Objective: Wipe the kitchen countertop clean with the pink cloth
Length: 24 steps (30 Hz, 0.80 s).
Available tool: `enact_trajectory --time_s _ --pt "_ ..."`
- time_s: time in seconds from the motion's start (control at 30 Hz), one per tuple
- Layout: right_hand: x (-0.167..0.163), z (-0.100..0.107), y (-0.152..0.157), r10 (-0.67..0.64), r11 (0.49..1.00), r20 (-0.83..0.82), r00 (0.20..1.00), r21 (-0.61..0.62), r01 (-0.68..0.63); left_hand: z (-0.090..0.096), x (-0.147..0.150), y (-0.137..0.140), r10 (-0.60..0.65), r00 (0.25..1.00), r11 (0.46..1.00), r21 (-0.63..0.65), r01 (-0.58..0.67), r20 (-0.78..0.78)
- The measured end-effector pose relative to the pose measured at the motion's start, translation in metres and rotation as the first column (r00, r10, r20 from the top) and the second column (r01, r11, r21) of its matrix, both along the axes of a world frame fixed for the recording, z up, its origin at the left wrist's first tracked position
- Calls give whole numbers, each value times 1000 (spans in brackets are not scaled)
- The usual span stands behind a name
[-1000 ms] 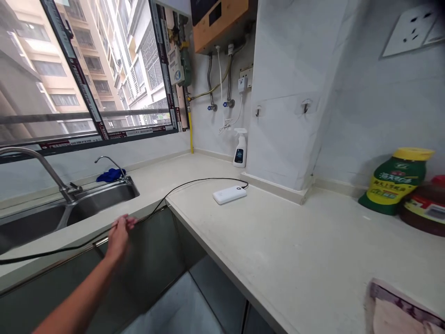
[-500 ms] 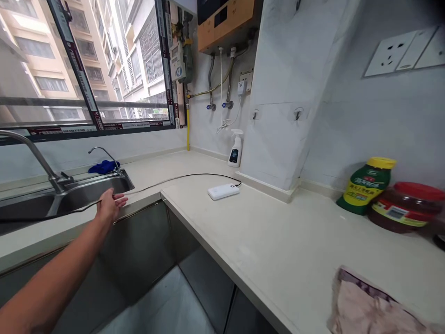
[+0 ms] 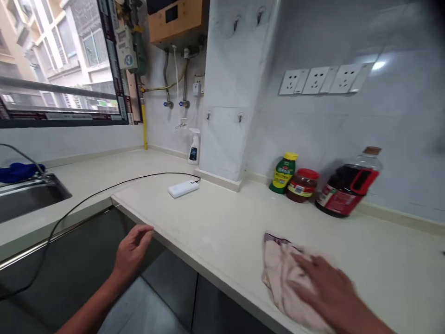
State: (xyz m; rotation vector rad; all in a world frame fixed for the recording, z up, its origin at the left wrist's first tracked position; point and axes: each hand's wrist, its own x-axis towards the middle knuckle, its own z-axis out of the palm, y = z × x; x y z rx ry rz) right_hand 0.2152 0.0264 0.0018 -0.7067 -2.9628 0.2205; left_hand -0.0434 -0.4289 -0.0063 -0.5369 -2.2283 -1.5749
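A pink cloth [image 3: 278, 273] with a dark purple edge lies crumpled on the pale countertop [image 3: 222, 232]. My right hand [image 3: 323, 287], blurred by motion, rests over the cloth's right part with its fingers stretched out. My left hand [image 3: 134, 248] hovers by the counter's front edge, thumb and fingertips brought together, nothing in them. A black cable [image 3: 104, 189] runs from a white power bank [image 3: 183, 189] across the counter and hangs over the edge at the left, apart from my left hand.
A green and yellow bottle [image 3: 283, 174], a red-lidded jar [image 3: 301, 185] and a large dark bottle [image 3: 342, 192] stand along the wall. A white spray bottle [image 3: 193, 148] is beside the pillar. The sink [image 3: 34, 195] with a blue cloth [image 3: 21, 172] is at the left.
The view has turned right. My left hand has let go of the cable and moved away from the sink. My right hand has come into view over the pink cloth.
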Motion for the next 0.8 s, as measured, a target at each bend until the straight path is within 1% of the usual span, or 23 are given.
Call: enact_trajectory --time_s 0.03,0.07,0.1,0.17,0.23,0.27,0.33,0.37,0.43,0.5,0.53,0.6,0.67,0.7,0.73,0.77,0.8 --pt "-11 7 -21 28 1000 79 996 -5 -28 7 1 23 -52 990 996 -75 43 -128" --pt "-22 15 -43 64 998 133 989 -19 -62 14 0 45 -110 969 985 -155 76 -221" --pt "-32 22 -65 113 993 149 982 -47 -107 20 -3 66 -170 947 963 -250 101 -272" --pt "-51 36 -104 217 972 145 965 -122 -200 25 -11 103 -253 927 892 -438 113 -276" --pt "-64 43 -132 320 936 90 943 -187 -300 23 -19 132 -269 934 822 -562 96 -233" --pt "-69 43 -141 372 913 40 927 -197 -358 19 -23 142 -263 940 799 -594 87 -216" --pt "-74 37 -152 455 873 -77 887 -157 -462 12 -28 156 -251 948 772 -631 76 -194" --pt "-74 32 -154 479 862 -131 868 -115 -493 9 -30 159 -246 952 757 -650 70 -184" --pt "-67 20 -155 489 863 -204 848 -27 -504 6 -32 160 -245 955 723 -688 65 -168" --pt "-51 7 -150 485 872 -234 843 56 -486 5 -33 158 -265 953 688 -721 79 -148" --pt "-39 0 -144 487 873 -242 839 104 -477 6 -33 157 -284 950 659 -746 93 -133" --pt "-7 -13 -123 498 864 -247 831 220 -453 6 -33 155 -324 941 578 -807 117 -96" --pt "36 -27 -87 514 835 -243 823 359 -416 7 -34 153 -352 933 494 -861 123 -69" --pt "62 -35 -64 521 814 -235 821 427 -394 7 -34 153 -359 931 465 -878 116 -67" --pt "90 -43 -39 534 783 -230 814 498 -373 8 -33 152 -361 930 449 -887 107 -70" --pt "120 -51 -13 528 759 -201 825 548 -352 9 -32 152 -360 930 436 -894 97 -75" --pt "151 -58 12 532 739 -227 816 595 -316 10 -31 153 -358 931 427 -900 89 -77"
